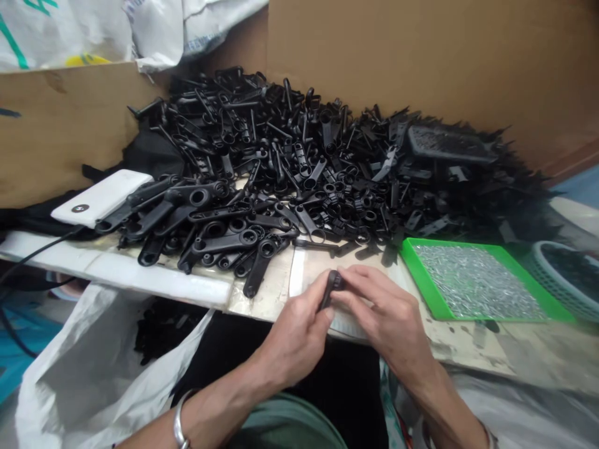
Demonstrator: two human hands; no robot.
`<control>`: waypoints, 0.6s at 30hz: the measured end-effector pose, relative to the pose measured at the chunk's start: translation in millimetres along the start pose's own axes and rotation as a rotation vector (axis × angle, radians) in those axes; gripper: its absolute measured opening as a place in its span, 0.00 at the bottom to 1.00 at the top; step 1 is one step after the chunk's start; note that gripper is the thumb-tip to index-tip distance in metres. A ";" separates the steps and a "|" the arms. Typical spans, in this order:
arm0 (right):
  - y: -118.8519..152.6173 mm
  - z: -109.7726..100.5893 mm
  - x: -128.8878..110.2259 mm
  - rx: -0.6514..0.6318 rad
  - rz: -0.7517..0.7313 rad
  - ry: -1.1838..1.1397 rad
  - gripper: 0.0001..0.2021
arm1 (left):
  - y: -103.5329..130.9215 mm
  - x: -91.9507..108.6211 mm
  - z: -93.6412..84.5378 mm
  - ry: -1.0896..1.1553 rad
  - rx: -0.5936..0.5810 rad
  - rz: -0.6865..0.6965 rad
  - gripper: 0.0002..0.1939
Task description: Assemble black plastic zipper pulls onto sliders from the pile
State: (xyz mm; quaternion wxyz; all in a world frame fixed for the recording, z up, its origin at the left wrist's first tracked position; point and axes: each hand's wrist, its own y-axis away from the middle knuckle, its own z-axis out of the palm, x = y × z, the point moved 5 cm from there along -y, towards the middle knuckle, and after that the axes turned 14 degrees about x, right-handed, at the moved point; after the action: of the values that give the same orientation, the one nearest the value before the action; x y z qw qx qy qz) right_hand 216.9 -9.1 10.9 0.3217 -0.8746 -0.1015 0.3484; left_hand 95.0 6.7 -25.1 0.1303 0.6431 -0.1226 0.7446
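Between my two hands is a black plastic lever-shaped part, held over the table's front edge. My left hand is closed around its body. The fingertips of my right hand pinch the round end of the same part; whether they hold a separate small piece there is hidden. Just beyond my hands lies a large heap of similar black plastic parts. Longer black arms with round sockets are gathered to the left of my hands.
A green tray of small metal pins sits at the right, beside a pale basket. A white power bank with a cable lies at the left. Cardboard walls stand behind. Below the left edge hangs an open white sack.
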 end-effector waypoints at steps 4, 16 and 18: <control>5.4 -1.7 1.6 -0.023 0.157 -0.066 0.10 | -0.5 5.6 -4.3 -0.203 -0.026 0.090 0.25; 18.5 1.8 16.8 -0.334 0.548 -0.291 0.13 | 12.2 -0.4 -5.8 -0.361 -0.115 0.058 0.20; 17.5 7.5 14.3 -0.241 0.569 -0.254 0.12 | 12.1 -4.8 -6.4 -0.402 -0.060 0.100 0.22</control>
State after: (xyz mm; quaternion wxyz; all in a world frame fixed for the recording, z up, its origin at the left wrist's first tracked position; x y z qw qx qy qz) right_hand 221.5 -13.2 -12.1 0.0906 -0.8492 0.0670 0.5160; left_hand 85.4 -2.6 -30.9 0.0853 0.7679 -0.1998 0.6027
